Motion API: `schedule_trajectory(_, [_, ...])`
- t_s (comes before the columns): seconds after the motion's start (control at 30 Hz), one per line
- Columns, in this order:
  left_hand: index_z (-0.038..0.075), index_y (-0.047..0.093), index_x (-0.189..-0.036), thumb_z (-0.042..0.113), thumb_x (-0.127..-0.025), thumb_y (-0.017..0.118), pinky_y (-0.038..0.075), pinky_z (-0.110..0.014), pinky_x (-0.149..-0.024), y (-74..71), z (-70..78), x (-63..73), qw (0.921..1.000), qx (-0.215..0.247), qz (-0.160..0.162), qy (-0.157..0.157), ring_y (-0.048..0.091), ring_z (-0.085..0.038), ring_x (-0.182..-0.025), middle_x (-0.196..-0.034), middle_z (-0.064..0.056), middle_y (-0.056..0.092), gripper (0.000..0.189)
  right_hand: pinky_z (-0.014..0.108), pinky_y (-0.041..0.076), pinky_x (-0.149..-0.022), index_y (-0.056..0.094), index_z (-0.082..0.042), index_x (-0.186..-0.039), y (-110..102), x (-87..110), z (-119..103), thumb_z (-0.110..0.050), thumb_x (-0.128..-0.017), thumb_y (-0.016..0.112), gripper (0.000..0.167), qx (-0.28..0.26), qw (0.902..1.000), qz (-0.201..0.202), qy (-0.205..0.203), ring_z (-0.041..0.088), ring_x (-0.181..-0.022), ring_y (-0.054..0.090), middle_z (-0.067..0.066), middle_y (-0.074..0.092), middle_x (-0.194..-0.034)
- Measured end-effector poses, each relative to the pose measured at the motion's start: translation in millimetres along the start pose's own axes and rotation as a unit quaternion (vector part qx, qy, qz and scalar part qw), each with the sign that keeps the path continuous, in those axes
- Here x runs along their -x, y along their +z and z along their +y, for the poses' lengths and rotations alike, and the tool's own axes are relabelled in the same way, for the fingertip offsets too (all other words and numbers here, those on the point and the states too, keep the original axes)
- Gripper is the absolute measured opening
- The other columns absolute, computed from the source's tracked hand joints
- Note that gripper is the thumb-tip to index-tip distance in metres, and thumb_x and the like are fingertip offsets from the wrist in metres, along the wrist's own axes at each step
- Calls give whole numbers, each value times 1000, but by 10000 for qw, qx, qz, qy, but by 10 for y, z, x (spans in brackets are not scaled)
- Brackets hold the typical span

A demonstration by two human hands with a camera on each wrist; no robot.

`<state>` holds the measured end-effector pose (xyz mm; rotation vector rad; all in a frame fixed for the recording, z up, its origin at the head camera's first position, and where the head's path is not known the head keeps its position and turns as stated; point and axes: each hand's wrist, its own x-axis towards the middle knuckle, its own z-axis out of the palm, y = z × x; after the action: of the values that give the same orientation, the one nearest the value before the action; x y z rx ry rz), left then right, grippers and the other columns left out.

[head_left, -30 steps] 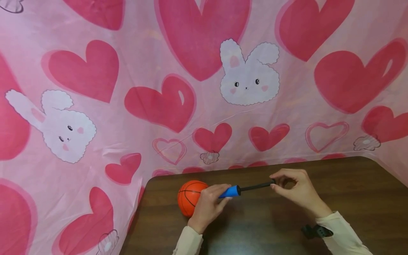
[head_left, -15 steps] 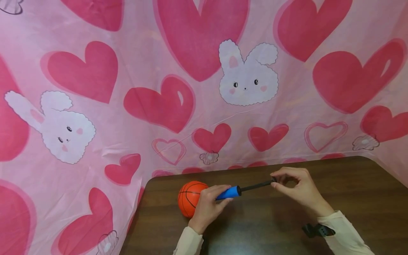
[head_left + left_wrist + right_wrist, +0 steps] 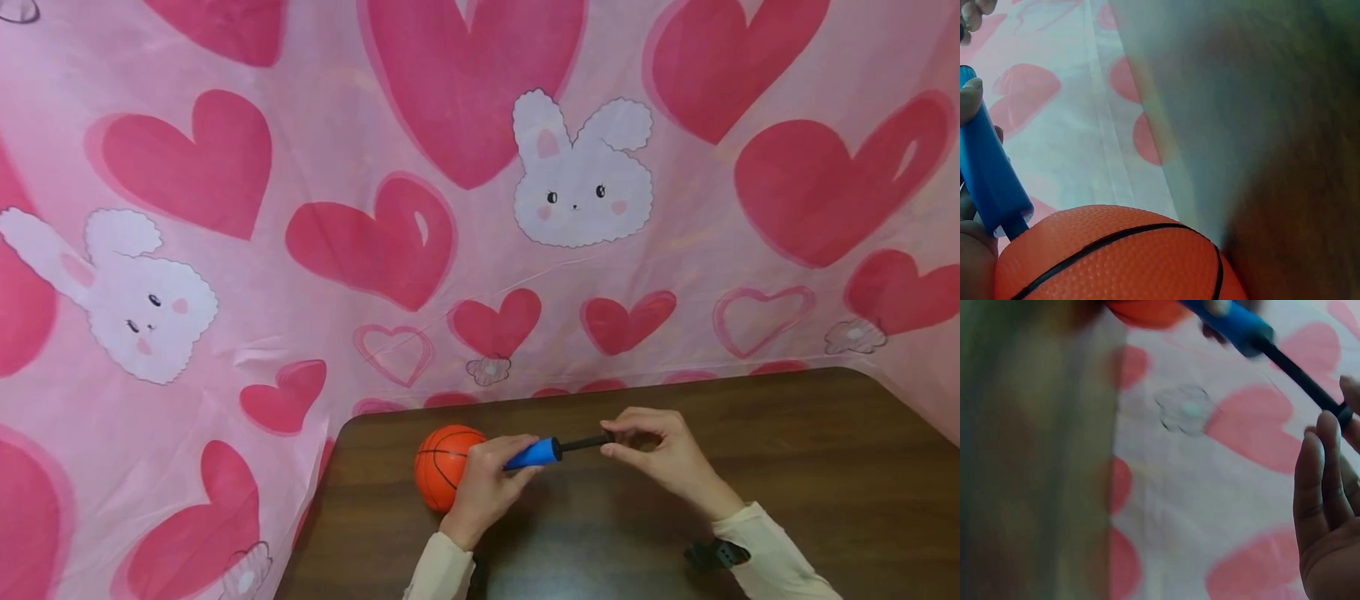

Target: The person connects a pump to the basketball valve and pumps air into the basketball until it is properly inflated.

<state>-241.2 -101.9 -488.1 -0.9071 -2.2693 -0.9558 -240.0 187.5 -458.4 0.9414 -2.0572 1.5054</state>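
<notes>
A small blue hand pump (image 3: pixel 538 454) lies almost level in front of me, its narrow end meeting an orange ball (image 3: pixel 441 468) marked with black basketball lines. My left hand (image 3: pixel 486 483) grips the blue barrel, fingers on top and thumb below. In the left wrist view the barrel's tip (image 3: pixel 1015 226) runs up against the ball (image 3: pixel 1129 256); whether it is inside the ball is hidden. Between thumb and fingertips my right hand (image 3: pixel 663 457) pinches the end of the black pump rod (image 3: pixel 583 443). Part of that rod (image 3: pixel 1297 375) stands out of the barrel in the right wrist view.
A dark brown wooden table (image 3: pixel 787 467) spreads beneath both hands. Behind it and to the left hangs a pink cloth (image 3: pixel 480 267) printed with hearts and rabbits. A black strapped device (image 3: pixel 716 553) sits at my right wrist.
My right hand has moved left toward the barrel, and less of the black rod shows now. The left hand and the ball have stayed nearly in place.
</notes>
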Motion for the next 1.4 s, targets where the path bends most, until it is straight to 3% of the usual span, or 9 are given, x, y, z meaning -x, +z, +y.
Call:
schedule_trajectory(0.2, [10,80,-116,12,-79,92,65,-39,-91,-23,22,-2,10000,22,-31,-50,80,-19,-99,-112,-6,81,40,24,57,-55,82,-6,-108,288,18,65,8,-76,86,35,-242,9995,-89,169,6,-73,66,8,77,-89])
schedule_trajectory(0.43, [13,79,-117,16,-82,90,64,-37,-93,-15,55,-8,9995,18,-290,-118,79,-17,-100,-113,-4,81,37,26,57,-53,82,-5,-109,375,46,92,4,-78,86,33,-213,9991,-246,275,6,-65,62,8,77,-87])
schedule_trajectory(0.73, [14,79,-119,15,-82,89,64,-37,-93,-25,54,-3,9992,27,-376,-102,79,-18,-101,-115,-4,81,39,25,58,-55,82,-8,-107,356,54,87,1,-77,88,32,94,9992,-247,309,6,-63,61,4,78,-85])
schedule_trajectory(1.07, [13,78,-118,15,-83,89,64,-36,-94,-7,70,-7,9989,78,-453,7,79,-16,-101,-115,-3,81,38,17,55,-55,81,-7,-103,310,57,35,4,-72,91,35,191,9991,-151,-334,5,-60,62,6,76,-81])
schedule_trajectory(1.2, [14,78,-119,17,-83,89,64,-35,-94,-8,75,-4,9990,36,-452,-14,79,-16,-100,-114,-2,81,38,18,56,-54,81,-11,-103,207,49,27,5,-71,91,37,206,9993,-222,-219,3,-61,62,3,76,-80])
schedule_trajectory(1.4, [11,78,-119,16,-81,90,65,-38,-92,-29,33,-5,9997,-98,-203,71,79,-18,-99,-114,-5,81,40,18,56,-55,81,-17,-102,-61,0,16,9,-72,89,41,327,9993,-152,-28,4,-63,62,-2,76,-80])
